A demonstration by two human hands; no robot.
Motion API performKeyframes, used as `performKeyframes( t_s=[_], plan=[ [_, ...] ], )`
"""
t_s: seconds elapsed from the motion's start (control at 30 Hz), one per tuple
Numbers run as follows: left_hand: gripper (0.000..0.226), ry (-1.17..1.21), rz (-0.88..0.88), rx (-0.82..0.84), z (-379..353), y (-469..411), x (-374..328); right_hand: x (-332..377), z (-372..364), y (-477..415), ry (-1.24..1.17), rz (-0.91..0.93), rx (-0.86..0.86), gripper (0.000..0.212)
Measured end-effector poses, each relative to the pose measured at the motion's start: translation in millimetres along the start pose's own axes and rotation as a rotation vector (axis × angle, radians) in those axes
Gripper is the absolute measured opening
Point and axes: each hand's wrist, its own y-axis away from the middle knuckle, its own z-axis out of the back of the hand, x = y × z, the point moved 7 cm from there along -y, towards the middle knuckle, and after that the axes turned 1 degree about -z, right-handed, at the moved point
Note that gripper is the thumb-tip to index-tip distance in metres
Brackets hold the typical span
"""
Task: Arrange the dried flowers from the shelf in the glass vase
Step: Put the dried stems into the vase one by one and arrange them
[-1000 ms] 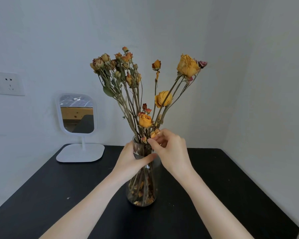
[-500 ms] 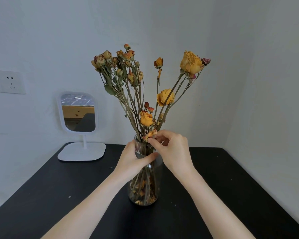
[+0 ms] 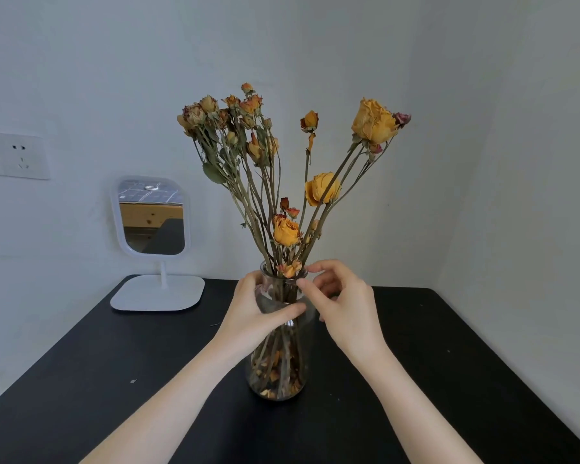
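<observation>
glass vase (image 3: 279,380) neck held by l hand (image 3: 248,313); r hand (image 3: 349,306) curled at rim, grip unclear.

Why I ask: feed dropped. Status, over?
Left hand grips glass vase neck. Right hand at rim, grip unclear. Dried flowers in vase. Nothing blocking.

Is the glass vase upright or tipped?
Upright: the glass vase stands flat on the black table; the left hand grips its neck.

Black table (image 3: 81,380), glass vase (image 3: 277,380) near centre, white mirror stand (image 3: 158,293) back left
</observation>
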Motion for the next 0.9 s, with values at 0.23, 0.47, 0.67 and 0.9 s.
performKeyframes(
  t_s=[0.23,0.47,0.67,0.9],
  plan=[
    [0.084,0.185,0.119,0.071,5.3,31.1,38.2,-32.8,-14.6,4.0,-0.054,-0.161,0.18,0.044],
    [0.06,0.167,0.005,-0.1,23.0,8.0,-1.7,-25.6,-16.6,-18.9,-0.244,-0.179,0.281,0.061],
    [0.035,0.045,-0.048,-0.024,27.5,-12.6,-29.8,-15.6,-23.0,-33.4,-0.203,-0.159,0.472,0.04],
    [0.026,0.098,-0.135,-0.025,35.7,-22.4,-44.4,-5.4,-14.7,-43.9,-0.394,-0.072,0.307,0.02]
  ],
)
